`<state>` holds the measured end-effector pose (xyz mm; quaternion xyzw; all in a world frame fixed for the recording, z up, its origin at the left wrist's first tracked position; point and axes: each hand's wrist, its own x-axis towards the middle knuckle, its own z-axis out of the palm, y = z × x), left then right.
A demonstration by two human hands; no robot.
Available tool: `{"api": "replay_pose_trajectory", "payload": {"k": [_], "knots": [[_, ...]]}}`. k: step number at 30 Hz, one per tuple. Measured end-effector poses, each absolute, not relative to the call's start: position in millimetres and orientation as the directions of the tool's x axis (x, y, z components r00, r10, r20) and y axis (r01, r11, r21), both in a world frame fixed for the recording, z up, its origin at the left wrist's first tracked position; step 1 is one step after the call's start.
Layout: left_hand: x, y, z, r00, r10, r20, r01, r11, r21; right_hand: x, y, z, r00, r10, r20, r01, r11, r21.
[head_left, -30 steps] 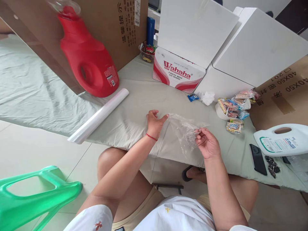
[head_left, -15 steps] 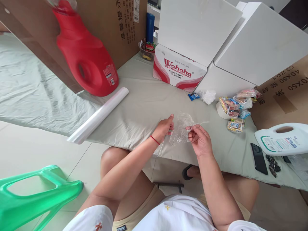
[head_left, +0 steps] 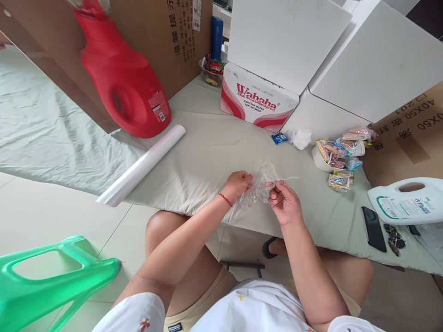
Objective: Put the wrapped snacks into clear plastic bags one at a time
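Lying between the two hands, just above the grey-green cloth, is a piece of clear plastic film: thin, glossy, crumpled, irregular in outline. Its bunched body runs longest from the far side down towards the wearer, leaning slightly left at the near end; one narrow wisp points right, past the right hand. That hand's thumb and forefinger are pinched together on the film, remaining fingers curled. The left hand, red cord bracelet at the wrist, has its fingers closed on the film's left edge; the fingertips are partly hidden.

To the left, a smooth, whitish cylindrical roll lies slanting, its near end at the cloth's edge. Behind it stands a moulded red jug. Beyond the film sits a printed cardboard carton. To the right: a white bowl of wrapped snacks, and a flat black phone beside keys.
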<state>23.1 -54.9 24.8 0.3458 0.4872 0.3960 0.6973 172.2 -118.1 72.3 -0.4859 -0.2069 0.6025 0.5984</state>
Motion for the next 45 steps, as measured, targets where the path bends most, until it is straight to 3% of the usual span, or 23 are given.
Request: {"api": "replay_pose_trajectory", "payload": {"k": [6, 12, 19, 27, 39, 45], "knots": [[25, -51, 18, 0.091, 0.918, -0.386, -0.154, 0.396, 0.905, 182, -116, 66, 0.139, 0.915, -0.377, -0.574, -0.236, -0.784], [13, -39, 7, -0.042, 0.978, -0.202, 0.114, 0.206, 0.972, 221, -107, 57, 0.136, 0.904, -0.406, -0.606, -0.249, -0.755], [5, -35, 1, -0.046, 0.98, -0.192, 0.188, 0.198, 0.962, 277, -102, 51, 0.094, 0.858, -0.505, -0.545, -0.38, -0.747], [2, -36, -3, -0.012, 0.986, -0.164, 0.297, 0.16, 0.942, 318, -106, 48, 0.033, 0.817, -0.576, -0.337, -0.534, -0.775], [-3, -27, 1, -0.069, 0.984, -0.166, 0.299, 0.179, 0.937, 350, -112, 52, 0.144, 0.822, -0.551, -0.37, -0.472, -0.801], [-5, -31, 7, -0.026, 0.988, -0.152, 0.391, 0.15, 0.908, 350, -124, 49, 0.168, 0.834, -0.525, -0.204, -0.492, -0.846]]}}
